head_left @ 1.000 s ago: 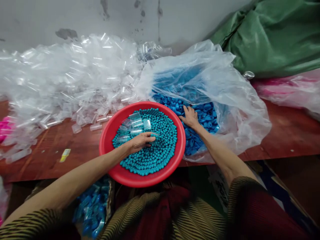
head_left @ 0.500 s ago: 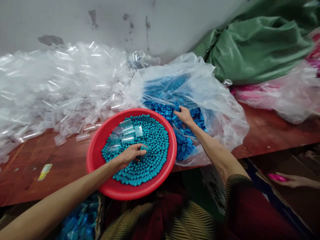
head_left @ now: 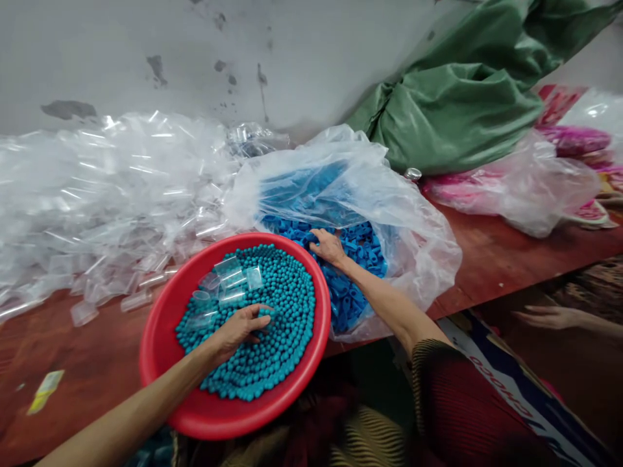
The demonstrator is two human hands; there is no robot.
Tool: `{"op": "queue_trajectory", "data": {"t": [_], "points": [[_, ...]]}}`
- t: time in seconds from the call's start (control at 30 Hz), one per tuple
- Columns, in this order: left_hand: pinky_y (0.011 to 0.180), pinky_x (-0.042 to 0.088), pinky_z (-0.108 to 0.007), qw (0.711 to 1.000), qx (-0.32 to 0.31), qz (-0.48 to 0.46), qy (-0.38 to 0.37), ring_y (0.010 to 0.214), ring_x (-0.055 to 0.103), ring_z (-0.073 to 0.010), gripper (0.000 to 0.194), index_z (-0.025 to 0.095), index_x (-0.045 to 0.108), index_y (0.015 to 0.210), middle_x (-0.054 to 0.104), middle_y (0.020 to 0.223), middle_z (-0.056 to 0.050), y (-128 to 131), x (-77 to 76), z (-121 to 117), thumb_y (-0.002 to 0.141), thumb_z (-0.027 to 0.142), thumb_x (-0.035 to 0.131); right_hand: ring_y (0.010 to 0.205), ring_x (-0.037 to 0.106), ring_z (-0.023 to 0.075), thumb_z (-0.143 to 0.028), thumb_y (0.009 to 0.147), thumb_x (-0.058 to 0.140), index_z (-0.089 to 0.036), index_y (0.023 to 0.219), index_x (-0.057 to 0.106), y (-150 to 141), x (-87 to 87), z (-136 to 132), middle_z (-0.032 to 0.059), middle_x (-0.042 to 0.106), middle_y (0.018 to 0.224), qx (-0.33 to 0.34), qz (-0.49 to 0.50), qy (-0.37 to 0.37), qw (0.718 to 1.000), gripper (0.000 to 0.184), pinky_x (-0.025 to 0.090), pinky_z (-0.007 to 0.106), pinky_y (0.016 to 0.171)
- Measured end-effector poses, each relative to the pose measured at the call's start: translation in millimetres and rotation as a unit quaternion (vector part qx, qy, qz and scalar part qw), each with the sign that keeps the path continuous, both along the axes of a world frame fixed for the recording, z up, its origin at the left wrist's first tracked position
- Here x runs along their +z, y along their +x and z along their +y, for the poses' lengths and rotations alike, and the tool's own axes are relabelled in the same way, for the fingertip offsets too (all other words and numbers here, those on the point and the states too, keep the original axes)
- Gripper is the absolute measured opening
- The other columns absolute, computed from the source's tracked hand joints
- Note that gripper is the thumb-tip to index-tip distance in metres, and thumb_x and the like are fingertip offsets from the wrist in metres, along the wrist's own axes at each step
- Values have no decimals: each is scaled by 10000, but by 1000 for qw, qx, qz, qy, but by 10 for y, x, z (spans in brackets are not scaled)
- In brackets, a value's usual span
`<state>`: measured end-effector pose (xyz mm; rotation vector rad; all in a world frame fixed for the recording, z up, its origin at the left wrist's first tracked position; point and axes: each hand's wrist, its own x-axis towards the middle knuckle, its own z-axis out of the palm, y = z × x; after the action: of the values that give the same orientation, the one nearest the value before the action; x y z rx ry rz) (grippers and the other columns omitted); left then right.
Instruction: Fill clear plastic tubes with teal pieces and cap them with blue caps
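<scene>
My left hand (head_left: 242,329) is low over teal beads (head_left: 287,324) in a red basin (head_left: 321,292). Its thumb and fingers are bent together; what lies between them blends with the beads. Several clear plastic tubes (head_left: 232,277) rest on the beads beside that hand. To the right of the basin, my right hand (head_left: 328,246) reaches into the mouth of a clear plastic bag (head_left: 413,227). Its fingertips close on a small blue plastic piece (head_left: 309,240), one of many like it in the pile (head_left: 363,250) around it.
A big heap of clear plastic tubes (head_left: 121,188) covers the table's (head_left: 63,337) left back. Green cloth (head_left: 452,117) and a bag with pink things (head_left: 525,181) are at the right. Another person's hand (head_left: 555,318) is over a box (head_left: 506,383) below the table edge.
The camera view has shifted, so the scene sits lower and further left. My right hand has moved nearer the basin's rim. The other person's hand has let go of a pink thing.
</scene>
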<state>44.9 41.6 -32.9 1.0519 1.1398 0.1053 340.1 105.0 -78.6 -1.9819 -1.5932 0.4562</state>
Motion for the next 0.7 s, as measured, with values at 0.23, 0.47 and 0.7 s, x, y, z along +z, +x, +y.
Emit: {"op": "queue_trajectory", "data": {"t": [0.23, 0.47, 0.7], "points": [[589, 396, -238, 1000, 8, -6, -6, 792, 551, -165, 517, 184, 585, 993, 615, 891, -37, -45, 23, -18, 589, 471, 736, 629, 600, 164, -258, 770, 448, -135, 994, 617, 249, 348, 52, 25, 656, 713, -49, 173, -13, 984, 307, 506, 282, 592], [593, 409, -238, 1000, 8, -20, -8, 762, 553, -150, 443, 196, 595, 969, 593, 848, -15, -45, 13, -15, 624, 443, 724, 515, 559, 124, -376, 745, 487, -182, 981, 616, 42, 906, -199, 8, 664, 767, 31, 353, -24, 935, 332, 463, 237, 456], [621, 401, -262, 999, 28, -19, -21, 791, 528, -160, 451, 186, 577, 970, 569, 856, -13, -41, 89, -52, 620, 431, 723, 662, 596, 128, -284, 732, 545, -165, 734, 644, -722, 960, -264, -3, 661, 700, 83, 233, -10, 969, 155, 451, 230, 651]]}}
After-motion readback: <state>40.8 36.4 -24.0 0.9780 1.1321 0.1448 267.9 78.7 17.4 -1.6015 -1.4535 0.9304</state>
